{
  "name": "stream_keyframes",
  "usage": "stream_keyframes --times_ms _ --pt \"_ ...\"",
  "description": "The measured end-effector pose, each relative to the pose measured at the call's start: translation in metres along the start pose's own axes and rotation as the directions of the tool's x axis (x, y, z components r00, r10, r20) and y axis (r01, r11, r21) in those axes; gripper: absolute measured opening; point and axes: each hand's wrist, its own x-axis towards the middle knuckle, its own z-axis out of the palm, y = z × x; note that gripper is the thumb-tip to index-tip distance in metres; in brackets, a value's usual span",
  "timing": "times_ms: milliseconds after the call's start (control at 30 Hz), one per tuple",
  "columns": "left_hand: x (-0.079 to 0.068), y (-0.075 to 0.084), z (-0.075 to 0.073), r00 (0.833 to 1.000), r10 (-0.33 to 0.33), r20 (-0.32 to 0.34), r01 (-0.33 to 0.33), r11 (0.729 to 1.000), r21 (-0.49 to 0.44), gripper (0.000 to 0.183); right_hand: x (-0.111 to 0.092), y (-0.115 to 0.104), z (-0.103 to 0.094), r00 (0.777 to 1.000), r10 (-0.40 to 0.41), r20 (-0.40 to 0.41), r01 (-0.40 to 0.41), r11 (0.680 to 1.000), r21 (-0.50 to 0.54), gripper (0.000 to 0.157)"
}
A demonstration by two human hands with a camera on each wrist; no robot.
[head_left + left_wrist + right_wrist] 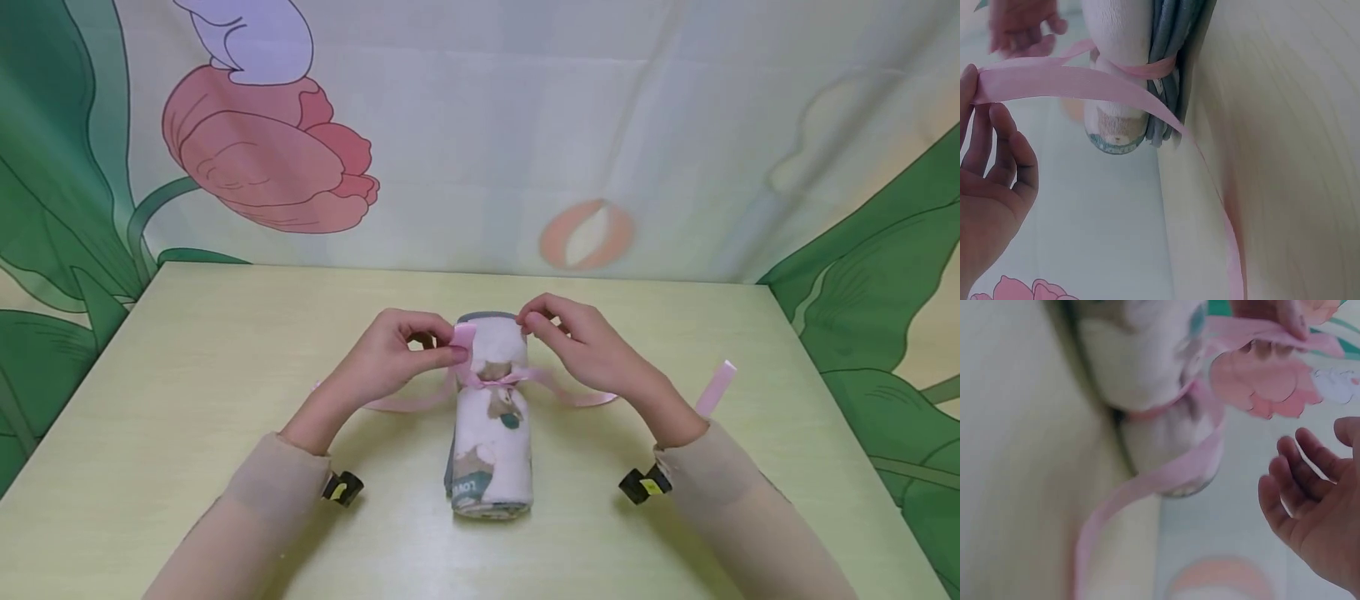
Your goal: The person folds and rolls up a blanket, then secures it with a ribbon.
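A rolled white towel [492,450] with brown and green printed figures and a grey edge lies lengthwise on the table. Around its upper part runs a pink ribbon [491,383], crossed or knotted on top; which of these I cannot tell. My left hand [382,354] pinches a raised part of the ribbon [1066,82] between thumb and fingers, left of the roll. Beside the roll's far right edge is my right hand [592,346], its fingers loosely bent with nothing between them, as the right wrist view shows. The ribbon's other tail [1141,484] trails off to the right.
The pale wooden table [225,350] extends on both sides of the roll. Behind it hangs a printed curtain [465,142] with flowers and leaves. One ribbon end [717,387] shows beyond the right forearm. A small black camera sits on each wrist.
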Motion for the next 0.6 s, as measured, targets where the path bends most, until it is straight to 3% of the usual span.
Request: stream_keyframes --times_ms 133,233,367,467,600 --pt "-0.001 -0.001 -0.003 1.000 0.011 -0.002 -0.011 1.000 0.002 0.005 -0.012 0.022 -0.007 0.989 0.129 0.072 -0.126 0.991 -0.046 0.030" --pt "-0.003 -0.001 -0.005 1.000 0.018 -0.001 -0.018 1.000 0.002 0.004 -0.019 0.036 -0.009 0.971 0.166 0.173 -0.159 0.986 -0.055 0.031" --pt "-0.005 -0.001 -0.007 1.000 0.022 -0.001 -0.022 1.000 -0.008 0.004 -0.025 0.049 -0.007 0.932 0.157 0.327 -0.173 0.985 0.020 0.029" --pt "-0.005 -0.001 -0.008 1.000 0.025 0.000 -0.025 1.000 -0.014 0.004 -0.027 0.055 -0.004 0.905 0.144 0.399 -0.206 0.971 0.118 0.028" --pt "-0.005 0.001 -0.010 1.000 0.016 0.002 -0.016 1.000 -0.002 0.004 -0.031 0.059 -0.006 0.907 0.125 0.402 -0.221 0.954 0.201 0.024"
